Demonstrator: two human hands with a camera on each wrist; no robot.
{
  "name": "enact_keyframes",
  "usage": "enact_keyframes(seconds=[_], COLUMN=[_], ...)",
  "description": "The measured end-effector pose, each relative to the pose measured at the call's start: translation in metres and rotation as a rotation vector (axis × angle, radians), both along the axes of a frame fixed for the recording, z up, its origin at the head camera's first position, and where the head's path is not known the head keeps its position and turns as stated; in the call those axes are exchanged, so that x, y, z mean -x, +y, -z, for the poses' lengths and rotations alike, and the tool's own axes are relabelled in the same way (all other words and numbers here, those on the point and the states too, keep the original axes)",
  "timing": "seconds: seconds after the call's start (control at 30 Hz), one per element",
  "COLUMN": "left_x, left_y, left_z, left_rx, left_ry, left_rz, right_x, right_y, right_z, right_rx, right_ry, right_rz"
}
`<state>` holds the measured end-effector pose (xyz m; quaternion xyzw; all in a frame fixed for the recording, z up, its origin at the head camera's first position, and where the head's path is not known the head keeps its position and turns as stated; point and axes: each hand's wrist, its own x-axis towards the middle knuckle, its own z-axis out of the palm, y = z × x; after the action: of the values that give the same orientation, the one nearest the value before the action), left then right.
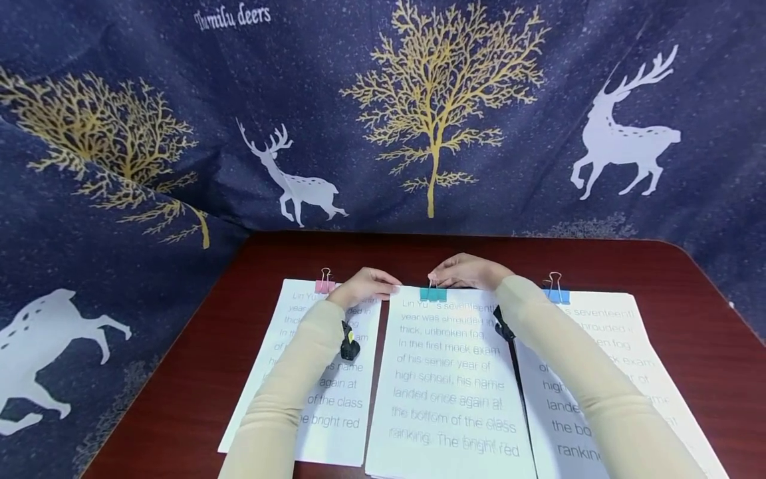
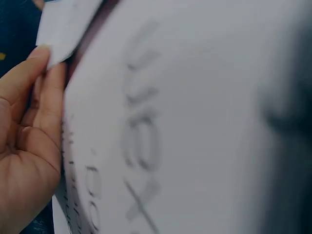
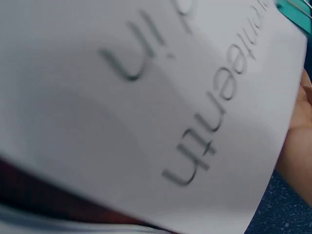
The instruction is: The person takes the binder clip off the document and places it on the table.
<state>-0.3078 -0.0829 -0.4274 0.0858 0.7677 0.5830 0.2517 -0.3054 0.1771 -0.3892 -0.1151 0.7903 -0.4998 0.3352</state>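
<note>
Three printed paper stacks lie side by side. The middle stack carries a teal binder clip on its top edge. My left hand pinches that stack's top left corner; in the left wrist view the thumb lies on the paper corner, fingers behind. With its fingertips at the clip's wire handle, my right hand pinches it from behind the top edge. The right wrist view shows the teal clip's corner, while the sheet hides most of the right hand's fingers.
A pink binder clip holds the left stack, partly under my left sleeve. The right stack, with a blue binder clip, lies under my right sleeve. The dark red table ends at a deer-printed cloth.
</note>
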Motion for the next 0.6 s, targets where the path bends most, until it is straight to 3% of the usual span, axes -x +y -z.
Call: enact_keyframes(seconds=[0.23, 0.47, 0.6], left_x=[-0.002, -0.003, -0.002], left_y=[-0.001, -0.002, -0.001], left_z=[0.002, 0.005, 0.003], left_rx=[-0.006, -0.003, 0.019], left_ry=[0.016, 0.019, 0.016], left_rz=[-0.009, 0.0, -0.007], right_x=[-0.005, 0.0, 0.002], right_y=[0.0, 0.0, 0.002], right_z=[-0.001, 0.007, 0.009], right_rx=[0.036, 0.108, 0.147], right_ry=[-0.011, -0.029, -0.011], right_rz=[0.02, 0.153, 0.181])
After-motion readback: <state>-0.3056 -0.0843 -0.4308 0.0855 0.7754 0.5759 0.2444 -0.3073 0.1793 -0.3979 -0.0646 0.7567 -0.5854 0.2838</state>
